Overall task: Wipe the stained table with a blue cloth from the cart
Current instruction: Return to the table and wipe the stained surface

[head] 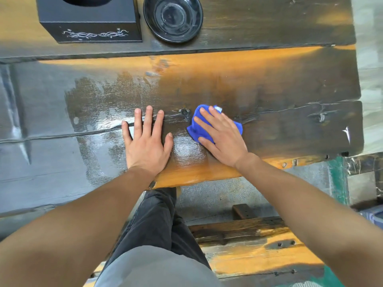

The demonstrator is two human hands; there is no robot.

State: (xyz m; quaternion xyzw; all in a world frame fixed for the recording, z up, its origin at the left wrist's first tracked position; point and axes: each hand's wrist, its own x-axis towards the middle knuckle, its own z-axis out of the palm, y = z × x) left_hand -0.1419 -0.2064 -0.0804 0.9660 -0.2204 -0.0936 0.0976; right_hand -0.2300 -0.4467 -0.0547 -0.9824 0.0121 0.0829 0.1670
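A dark, worn wooden table (279,96) fills the upper view, with a wet, shiny streaked patch across its middle left. A bunched blue cloth (195,129) lies on the table near the front edge. My right hand (219,135) presses flat on top of the cloth, fingers spread over it. My left hand (146,141) rests flat on the wet wood just left of the cloth, fingers apart, holding nothing.
A black tissue box (91,23) with white ornament stands at the back left. A black glossy bowl (173,17) sits beside it. A wooden bench (259,251) stands below the table's front edge, by my legs. The table ends at the right.
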